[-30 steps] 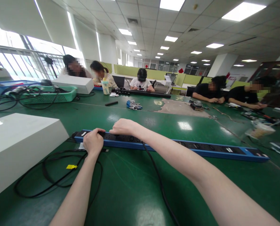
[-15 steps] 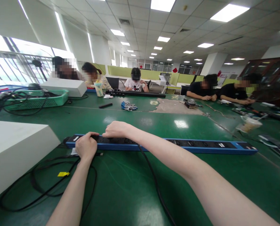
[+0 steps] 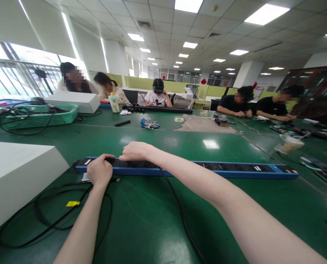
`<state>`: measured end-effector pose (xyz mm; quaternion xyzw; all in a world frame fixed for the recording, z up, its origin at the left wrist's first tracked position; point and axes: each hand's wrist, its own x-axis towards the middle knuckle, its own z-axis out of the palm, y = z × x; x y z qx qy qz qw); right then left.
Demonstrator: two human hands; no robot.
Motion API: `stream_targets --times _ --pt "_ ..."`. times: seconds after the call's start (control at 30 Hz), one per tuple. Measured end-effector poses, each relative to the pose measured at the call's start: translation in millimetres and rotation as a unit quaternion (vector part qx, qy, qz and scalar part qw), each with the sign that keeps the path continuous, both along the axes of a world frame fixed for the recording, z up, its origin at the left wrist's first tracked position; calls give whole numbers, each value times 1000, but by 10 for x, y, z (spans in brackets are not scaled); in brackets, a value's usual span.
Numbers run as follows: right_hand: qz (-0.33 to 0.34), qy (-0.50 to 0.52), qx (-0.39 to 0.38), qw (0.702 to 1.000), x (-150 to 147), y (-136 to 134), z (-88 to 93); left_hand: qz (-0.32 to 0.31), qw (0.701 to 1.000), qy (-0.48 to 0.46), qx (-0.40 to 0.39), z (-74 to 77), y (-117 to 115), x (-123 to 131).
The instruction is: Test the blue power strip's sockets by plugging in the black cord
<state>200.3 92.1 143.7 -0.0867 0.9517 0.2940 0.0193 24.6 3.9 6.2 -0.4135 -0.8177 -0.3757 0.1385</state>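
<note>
A long blue power strip (image 3: 234, 173) with a black socket face lies across the green table. My left hand (image 3: 100, 170) is wrapped round its left part, fingers over the socket face. Just to the right, my right hand (image 3: 134, 151) is closed at the strip's upper side; what its fingers hold, if anything, is hidden. A thick black cable (image 3: 179, 207) runs from the strip beneath my right forearm toward the front edge. Thinner black cables lie coiled by my left forearm, with a yellow tag (image 3: 73, 203) on them.
A white box (image 3: 20, 176) stands at the left. Behind it are a green basket (image 3: 48, 119) of cables and another white box (image 3: 72, 102). Gloves (image 3: 150, 123) and a black bar (image 3: 122, 123) lie farther back. Several people sit beyond; a cup (image 3: 289, 143) stands at the right.
</note>
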Motion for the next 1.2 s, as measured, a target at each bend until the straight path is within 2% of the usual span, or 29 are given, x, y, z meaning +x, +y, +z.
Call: stream_targets --times 0.43,0.67,0.93,1.2 --pt "21 -16 15 1000 -9 5 54 -5 1000 13 7 -46 18 -57" --pt "34 -30 2 999 8 -75 20 -7 1000 9 -2 -20 11 -41" --pt "-17 1 -69 997 100 -33 44 -3 1000 9 5 -26 9 -36" --pt "-44 0 -76 996 85 -121 13 -6 1000 14 7 -34 11 -30"
